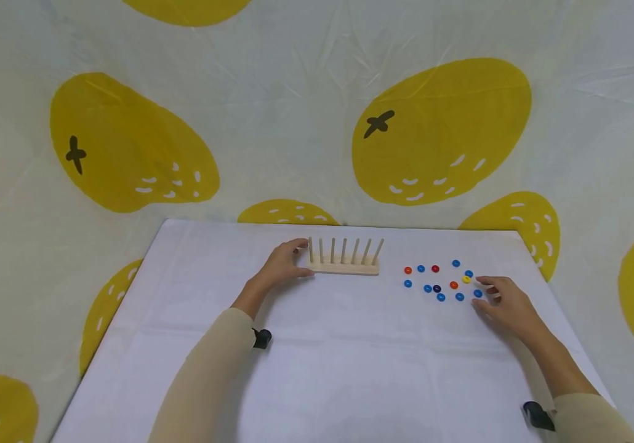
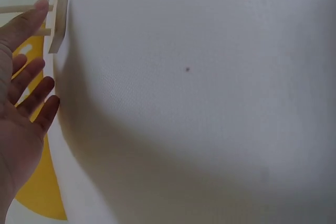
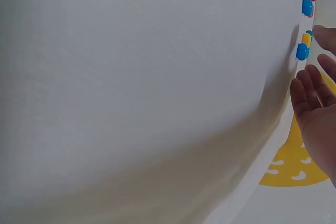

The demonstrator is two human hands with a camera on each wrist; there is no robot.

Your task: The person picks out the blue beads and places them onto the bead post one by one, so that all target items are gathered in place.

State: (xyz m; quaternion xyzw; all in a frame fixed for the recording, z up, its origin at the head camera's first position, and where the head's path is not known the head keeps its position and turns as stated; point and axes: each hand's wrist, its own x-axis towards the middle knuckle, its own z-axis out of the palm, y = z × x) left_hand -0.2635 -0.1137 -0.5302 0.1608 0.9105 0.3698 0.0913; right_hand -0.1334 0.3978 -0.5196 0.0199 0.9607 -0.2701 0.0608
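Note:
A wooden peg rack (image 1: pixel 345 269) with a row of several upright pegs stands near the table's back edge. My left hand (image 1: pixel 282 263) is at its left end, thumb and fingers spread around that end; in the left wrist view the thumb (image 2: pixel 31 19) overlaps the pegs. Small coloured beads lie scattered right of the rack: several blue ones (image 1: pixel 441 297), a yellow bead (image 1: pixel 466 279), orange-red ones (image 1: pixel 453 285), a red one (image 1: pixel 435 269) and a dark purple one (image 1: pixel 436 288). Beside their right edge, my right hand (image 1: pixel 508 303) has loosely bent, parted fingers, nearest a blue bead (image 1: pixel 477 294).
A white cloth (image 1: pixel 339 369) covers the table. Behind it hangs a pale backdrop with large yellow fruit prints (image 1: pixel 444 129). Black wrist devices show at the left sleeve (image 1: pixel 262 338) and the right sleeve (image 1: pixel 538 416).

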